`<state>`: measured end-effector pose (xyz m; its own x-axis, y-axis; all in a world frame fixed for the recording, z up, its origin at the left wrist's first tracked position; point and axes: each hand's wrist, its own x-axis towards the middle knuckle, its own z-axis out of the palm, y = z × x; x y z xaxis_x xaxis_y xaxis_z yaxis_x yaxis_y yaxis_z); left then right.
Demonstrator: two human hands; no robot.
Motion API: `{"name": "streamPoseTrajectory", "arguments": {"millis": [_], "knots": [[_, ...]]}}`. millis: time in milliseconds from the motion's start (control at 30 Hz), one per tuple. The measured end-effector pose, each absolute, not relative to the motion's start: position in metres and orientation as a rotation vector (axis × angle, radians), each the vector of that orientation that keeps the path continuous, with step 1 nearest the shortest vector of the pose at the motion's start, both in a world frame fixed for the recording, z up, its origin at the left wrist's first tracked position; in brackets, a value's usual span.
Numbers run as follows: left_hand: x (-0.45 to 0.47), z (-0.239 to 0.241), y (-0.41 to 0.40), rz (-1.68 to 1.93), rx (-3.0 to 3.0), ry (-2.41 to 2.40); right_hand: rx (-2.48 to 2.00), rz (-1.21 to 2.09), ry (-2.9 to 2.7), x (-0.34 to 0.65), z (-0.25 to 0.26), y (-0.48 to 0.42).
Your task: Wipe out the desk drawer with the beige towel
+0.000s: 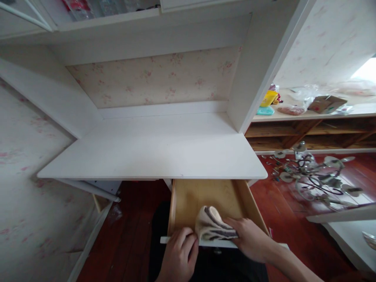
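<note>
A wooden drawer (188, 197) stands pulled out from under a white desk (152, 150). Inside its front end lies a cream cloth with dark stripes (211, 225), bunched up. My right hand (249, 239) presses on the cloth from the right, fingers over its edge. My left hand (179, 254) rests on the drawer's white front panel (167, 239), fingers curled over the top, touching the cloth's left side.
A metal chandelier-like fixture (315, 176) lies on the red wooden floor to the right. A wooden shelf unit (311, 129) beyond carries a yellow container, bags and a cardboard box. A floral-papered wall stands at the left. White cabinet edge (343, 215) at right.
</note>
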<state>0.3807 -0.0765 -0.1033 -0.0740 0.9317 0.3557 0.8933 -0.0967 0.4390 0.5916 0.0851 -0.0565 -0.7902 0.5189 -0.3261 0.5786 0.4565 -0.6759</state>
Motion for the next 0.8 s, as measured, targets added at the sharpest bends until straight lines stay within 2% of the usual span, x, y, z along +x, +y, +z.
{"name": "streamPoseTrajectory", "arguments": {"millis": [200, 467, 667, 800], "knots": [[0.347, -0.108, -0.074, 0.922, 2.059, 2.246, 1.011, -1.188, 2.556, 0.558, -0.067, 0.078], [0.334, -0.121, -0.074, 1.321, 1.414, 2.364, 0.851, -1.176, 2.566, 0.492, -0.079, 0.061], [0.325, -0.125, -0.085, 1.450, 1.428, 2.438, 0.781, -1.304, 2.619, 0.470, -0.080, 0.052], [0.317, -0.122, -0.086, 1.505, 1.297, 2.503, 0.763, -1.276, 2.654, 0.475, -0.074, 0.056]]}}
